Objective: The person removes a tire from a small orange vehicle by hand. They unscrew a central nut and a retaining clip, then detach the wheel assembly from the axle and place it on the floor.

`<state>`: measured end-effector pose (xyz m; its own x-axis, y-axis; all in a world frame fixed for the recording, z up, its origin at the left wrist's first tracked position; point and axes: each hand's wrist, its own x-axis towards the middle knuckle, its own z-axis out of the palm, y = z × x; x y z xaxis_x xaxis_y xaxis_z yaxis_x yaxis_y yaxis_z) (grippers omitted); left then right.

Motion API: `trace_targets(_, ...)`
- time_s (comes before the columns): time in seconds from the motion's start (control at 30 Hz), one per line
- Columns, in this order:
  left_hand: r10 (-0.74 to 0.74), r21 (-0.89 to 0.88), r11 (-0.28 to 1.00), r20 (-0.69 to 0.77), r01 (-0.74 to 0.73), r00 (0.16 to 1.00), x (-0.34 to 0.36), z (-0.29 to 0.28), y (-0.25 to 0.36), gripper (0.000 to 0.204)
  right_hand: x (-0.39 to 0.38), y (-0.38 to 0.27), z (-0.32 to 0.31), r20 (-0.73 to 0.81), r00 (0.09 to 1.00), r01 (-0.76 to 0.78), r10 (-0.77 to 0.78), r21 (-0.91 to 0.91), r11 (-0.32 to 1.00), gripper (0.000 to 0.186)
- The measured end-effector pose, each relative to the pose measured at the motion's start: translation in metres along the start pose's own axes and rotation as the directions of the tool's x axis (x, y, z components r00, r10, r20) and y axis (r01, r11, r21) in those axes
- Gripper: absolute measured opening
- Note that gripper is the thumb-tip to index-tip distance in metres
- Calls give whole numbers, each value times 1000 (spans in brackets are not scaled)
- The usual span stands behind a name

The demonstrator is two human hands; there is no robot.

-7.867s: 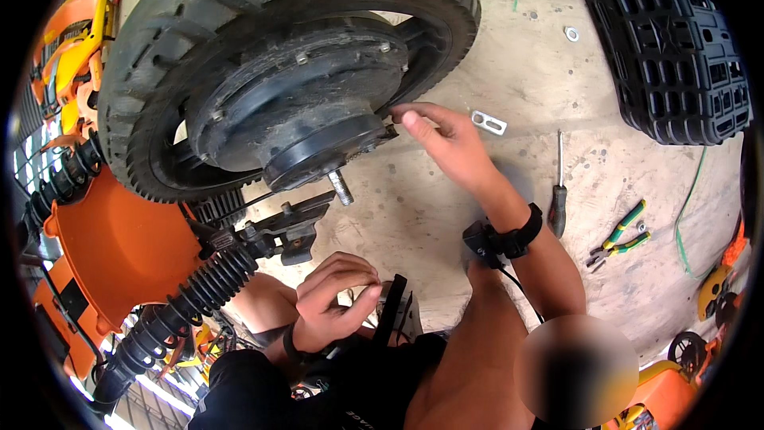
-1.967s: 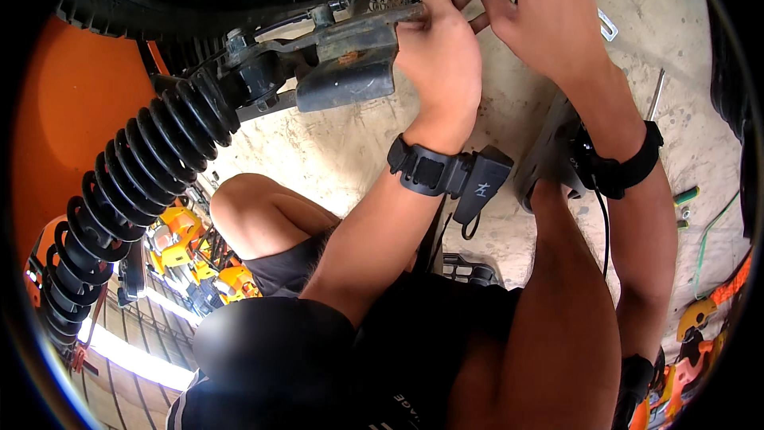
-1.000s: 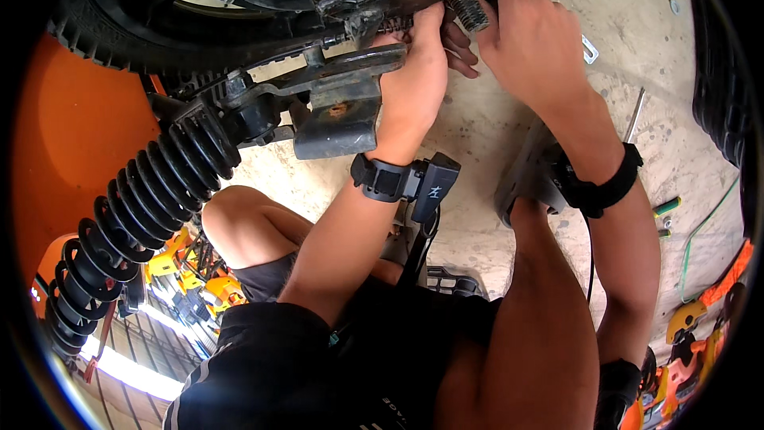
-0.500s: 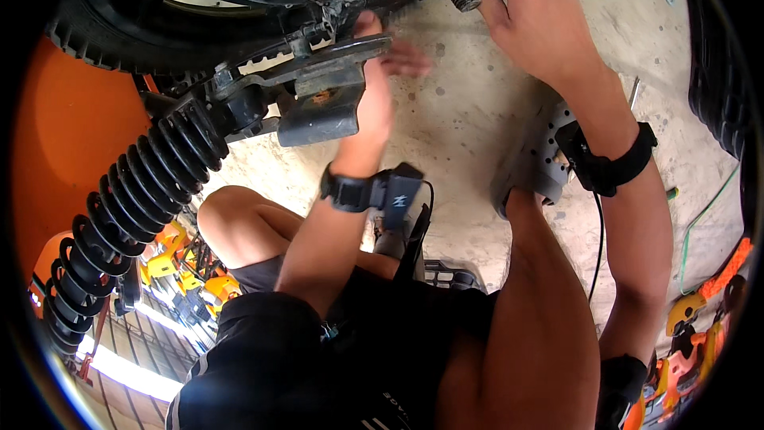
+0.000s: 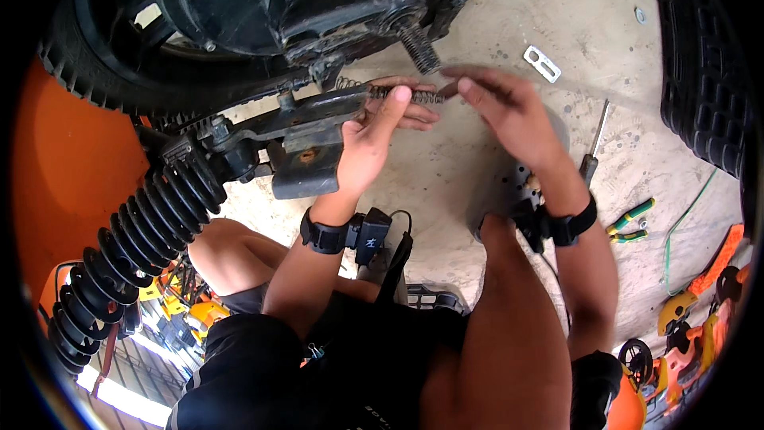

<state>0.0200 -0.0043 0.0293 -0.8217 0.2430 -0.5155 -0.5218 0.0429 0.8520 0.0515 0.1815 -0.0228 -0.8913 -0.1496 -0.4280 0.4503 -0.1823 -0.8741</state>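
A thin metal coil spring (image 5: pixel 418 96) lies across the fingers of my left hand (image 5: pixel 374 123), pinned under the thumb. This hand is beside the flat black metal bracket (image 5: pixel 318 167), whose end hides part of the palm. Just right of the spring's end is my right hand (image 5: pixel 513 115), fingers stretched toward it and thumb apart, with nothing visible in it. Above the hands a thick threaded bolt (image 5: pixel 419 46) sticks out of the black wheel-side housing (image 5: pixel 350 0). A second, small spring (image 5: pixel 344 83) shows at the bracket's upper edge.
A large black coil shock absorber (image 5: pixel 135 223) runs down the left, by an orange panel (image 5: pixel 79 143). On the floor to the right are a slotted metal plate (image 5: pixel 542 64), a screwdriver (image 5: pixel 595 147), green-handled pliers (image 5: pixel 631 220) and a green wire (image 5: pixel 684 227). A black tread (image 5: pixel 700 56) stands beyond.
My right hand has come down from the dark part beside the threaded bolt. My left hand, blurred behind the bracket before, now holds the spring in sight. The view has shifted, showing more floor.
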Motion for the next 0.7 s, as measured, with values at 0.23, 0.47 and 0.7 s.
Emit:
trace_targets(0.23,36,199,980,-47,-26,998,3,-9,0,28,-7,-4,11,42,996,-84,75,288,954,33)
trace_targets(0.47,278,22,960,-158,-278,947,-9,-16,3,26,11,-14,12,131,967,-247,218,271,930,31)
trace_targets(0.7,267,271,938,-159,-218,950,-9,-26,-3,24,20,-10,8,250,958,-218,139,324,921,27)
